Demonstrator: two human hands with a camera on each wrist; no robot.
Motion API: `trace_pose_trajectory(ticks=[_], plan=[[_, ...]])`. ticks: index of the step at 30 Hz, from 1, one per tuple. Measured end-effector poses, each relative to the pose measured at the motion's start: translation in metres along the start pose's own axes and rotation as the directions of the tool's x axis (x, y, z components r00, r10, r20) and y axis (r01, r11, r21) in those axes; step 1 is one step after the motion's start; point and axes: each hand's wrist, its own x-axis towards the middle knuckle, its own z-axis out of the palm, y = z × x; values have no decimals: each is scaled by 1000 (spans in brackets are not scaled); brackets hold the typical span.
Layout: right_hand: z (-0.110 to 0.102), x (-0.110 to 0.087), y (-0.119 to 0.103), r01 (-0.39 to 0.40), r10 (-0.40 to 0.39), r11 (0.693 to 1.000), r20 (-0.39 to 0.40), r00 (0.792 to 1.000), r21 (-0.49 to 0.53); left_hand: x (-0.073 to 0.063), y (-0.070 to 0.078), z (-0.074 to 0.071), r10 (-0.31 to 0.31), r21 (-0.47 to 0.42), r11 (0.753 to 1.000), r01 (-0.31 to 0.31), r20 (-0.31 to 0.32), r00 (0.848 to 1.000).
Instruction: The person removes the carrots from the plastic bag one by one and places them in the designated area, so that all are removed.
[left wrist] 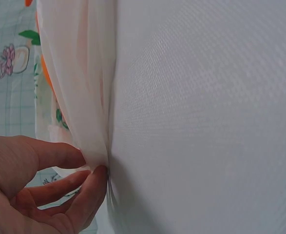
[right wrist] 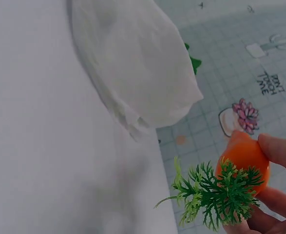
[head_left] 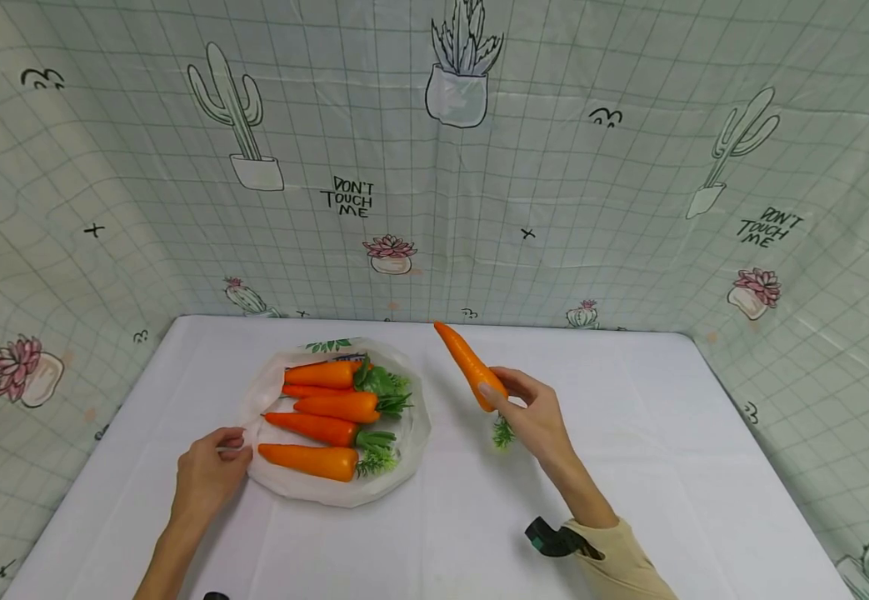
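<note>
In the head view my right hand (head_left: 527,408) holds an orange carrot (head_left: 470,363) by its thick end, tip pointing up and left, above the table to the right of a white bag. The right wrist view shows that carrot (right wrist: 244,163) end-on with its green feathery top. My left hand (head_left: 212,468) pinches the left rim of the open white bag (head_left: 302,492); the left wrist view shows thumb and fingers on its thin material (left wrist: 91,131). Inside the bag lie several carrots (head_left: 310,461) with green tops, side by side, tips to the left.
A white-covered table (head_left: 629,442) carries everything. Behind and at both sides hangs a grid-patterned cloth (head_left: 554,183) printed with cacti and words. A dark strap-like device (head_left: 554,537) sits at my right wrist, by a beige sleeve (head_left: 617,558).
</note>
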Motion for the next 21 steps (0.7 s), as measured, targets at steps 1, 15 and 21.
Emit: trace_pose_trajectory(ticks=[1, 15, 21], plan=[[-1, 0, 2, -10, 10, 1000, -3, 1000, -5, 0, 0, 0, -1, 1, 1000, 1, 1, 1000], [-8, 0, 34, -133, 133, 991, -22, 991, -19, 1, 1, 1, -4, 9, 1000, 4, -4, 1000], [-10, 0, 40, -177, 177, 984, -11, 984, -9, 2, 0, 0, -7, 10, 1000, 7, 1, 1000]])
